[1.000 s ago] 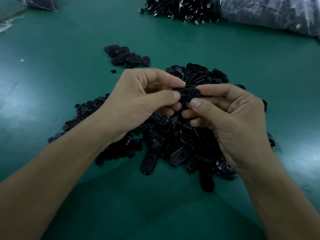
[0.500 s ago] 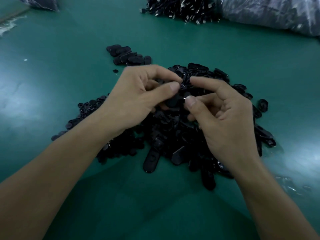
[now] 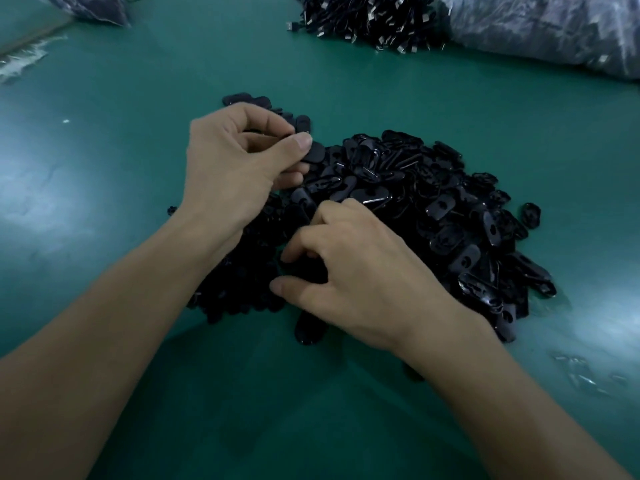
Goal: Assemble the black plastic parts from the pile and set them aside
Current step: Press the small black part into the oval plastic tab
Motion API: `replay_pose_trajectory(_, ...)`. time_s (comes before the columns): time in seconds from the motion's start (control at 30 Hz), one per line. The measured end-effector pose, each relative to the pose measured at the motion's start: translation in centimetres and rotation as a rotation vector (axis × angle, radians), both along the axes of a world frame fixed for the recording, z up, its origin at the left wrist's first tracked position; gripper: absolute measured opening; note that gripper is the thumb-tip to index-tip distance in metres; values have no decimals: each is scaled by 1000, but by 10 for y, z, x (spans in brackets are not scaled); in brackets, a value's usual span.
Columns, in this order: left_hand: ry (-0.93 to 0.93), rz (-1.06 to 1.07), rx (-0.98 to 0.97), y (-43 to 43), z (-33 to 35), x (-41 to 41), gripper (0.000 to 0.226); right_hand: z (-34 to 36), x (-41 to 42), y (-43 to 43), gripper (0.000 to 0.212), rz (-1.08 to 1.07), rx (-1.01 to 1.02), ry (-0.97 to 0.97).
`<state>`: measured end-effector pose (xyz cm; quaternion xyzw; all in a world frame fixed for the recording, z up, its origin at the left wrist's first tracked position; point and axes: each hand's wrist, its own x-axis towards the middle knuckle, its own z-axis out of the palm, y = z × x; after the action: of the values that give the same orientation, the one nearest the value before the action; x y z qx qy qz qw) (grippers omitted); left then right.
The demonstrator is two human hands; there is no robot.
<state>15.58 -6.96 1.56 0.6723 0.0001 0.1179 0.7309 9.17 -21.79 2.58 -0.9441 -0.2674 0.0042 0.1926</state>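
Observation:
A big pile of black oval plastic parts (image 3: pixel 433 209) lies on the green table (image 3: pixel 450 105). My left hand (image 3: pixel 235 168) pinches one black oval part (image 3: pixel 316 153) between thumb and fingers, above the pile's far left edge. Just beyond it sits a small group of set-aside black parts (image 3: pixel 249 98), partly hidden by that hand. My right hand (image 3: pixel 360 271) is down on the pile's near left side, its fingers curled round a black part (image 3: pixel 308 268) there. A smaller heap of small black pieces (image 3: pixel 235 289) lies under my left wrist.
A heap of black pieces with metal tips (image 3: pixel 374 19) sits at the far edge. A clear plastic bag of parts (image 3: pixel 554 29) lies at the far right, another bag (image 3: pixel 93 8) at the far left. Small clear scraps (image 3: pixel 581 372) lie near my right forearm.
My hands have parted. The left hand carried the joined black part up and left toward the set-aside group. The right hand dropped down and left into the pile.

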Motion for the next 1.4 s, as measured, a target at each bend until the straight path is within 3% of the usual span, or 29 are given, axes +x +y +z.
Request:
replay_pose_trajectory(0.5, 11, -13, 69, -3, -2, -1, 11, -5, 3, 1, 13, 2, 105, 9)
replay_pose_trajectory(0.63, 6, -62, 36, -5, -2, -3, 14, 2, 8, -14, 5, -84, 357, 15)
replay_pose_trajectory(0.87, -31, -180, 94, -17, 0, -16, 15, -4, 16, -62, 18, -332, 684, -43)
replay_pose_trajectory(1.07, -83, -231, 178, -23, 5, -26, 12, -5, 13, -72, 14, -297, 1055, 141)
replay_pose_trajectory(1.4, -99, -334, 109, -26, 6, -31, 17, -4, 15, -76, 21, -248, 1212, 357)
